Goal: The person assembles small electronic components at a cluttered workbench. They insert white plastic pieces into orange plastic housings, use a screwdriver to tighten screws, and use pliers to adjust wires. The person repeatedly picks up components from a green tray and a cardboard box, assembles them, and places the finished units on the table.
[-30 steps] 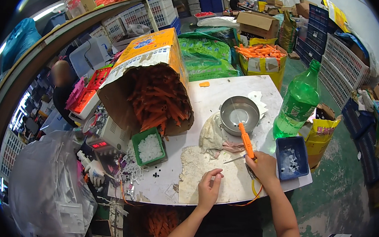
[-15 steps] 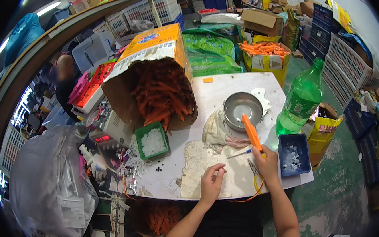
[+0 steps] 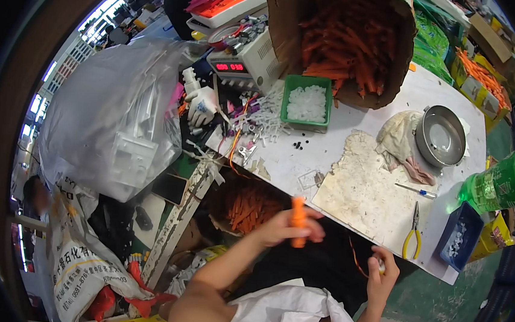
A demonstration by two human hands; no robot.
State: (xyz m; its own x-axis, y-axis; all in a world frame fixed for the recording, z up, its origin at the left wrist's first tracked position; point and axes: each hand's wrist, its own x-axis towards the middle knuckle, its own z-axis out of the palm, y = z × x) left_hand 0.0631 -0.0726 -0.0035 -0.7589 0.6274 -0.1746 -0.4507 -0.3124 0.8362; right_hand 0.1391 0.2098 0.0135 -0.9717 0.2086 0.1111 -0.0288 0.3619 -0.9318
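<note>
In front of the table edge, my left hand is closed around an orange plastic piece, long and narrow, held upright. My right hand is curled in front of the table edge, its fingers round a small pale, yellowish thing too small to name. An orange-red wire hangs near that hand. On the worn board beyond my hands lies a screwdriver-like tool with a blue end. Yellow-handled pliers lie beside it. A carton of similar orange pieces lies tipped toward me.
A green tray of clear bits stands by the carton. To its left are a power supply with a red display and a big plastic bag. On the right stand a metal bowl, a green bottle and a blue tray.
The orange piece has passed from my right hand to my left. Both hands have come back off the board to the table's front edge. The view has swung left and down.
</note>
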